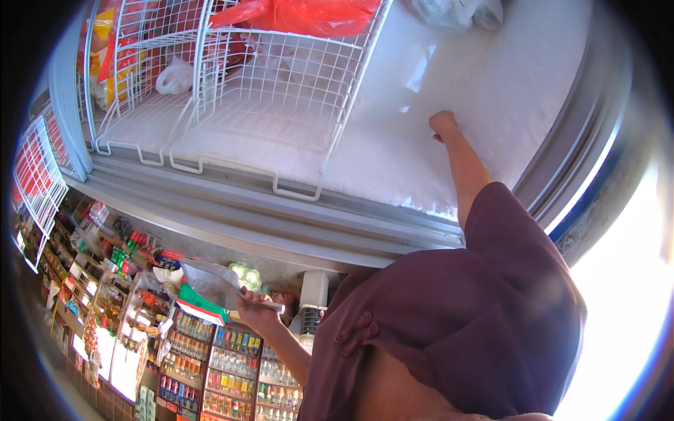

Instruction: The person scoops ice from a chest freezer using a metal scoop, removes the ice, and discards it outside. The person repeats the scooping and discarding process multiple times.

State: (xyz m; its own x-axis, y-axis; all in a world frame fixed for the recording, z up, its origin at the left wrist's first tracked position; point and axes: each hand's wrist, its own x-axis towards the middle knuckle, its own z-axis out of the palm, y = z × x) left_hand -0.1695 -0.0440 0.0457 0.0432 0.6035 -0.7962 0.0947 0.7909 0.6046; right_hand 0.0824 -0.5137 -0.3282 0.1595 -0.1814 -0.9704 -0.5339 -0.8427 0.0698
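A cleaver (210,282) with a wide grey blade is held in my left hand (258,309), outside the freezer at its near edge. My fingers are wrapped round its handle, and the blade points to the left. My right hand (443,125) reaches into the chest freezer, curled into a fist, and nothing shows in it. Thick white frost (393,151) covers the freezer's inside around that fist. Whether the fist touches the frost, I cannot tell.
White wire baskets (281,91) hang in the freezer's left part, with a red plastic bag (309,15) and a small white bag (175,76). A clear bag (460,10) lies at the far side. Metal rails (281,203) edge the freezer. Shelves of bottles (232,361) stand below left.
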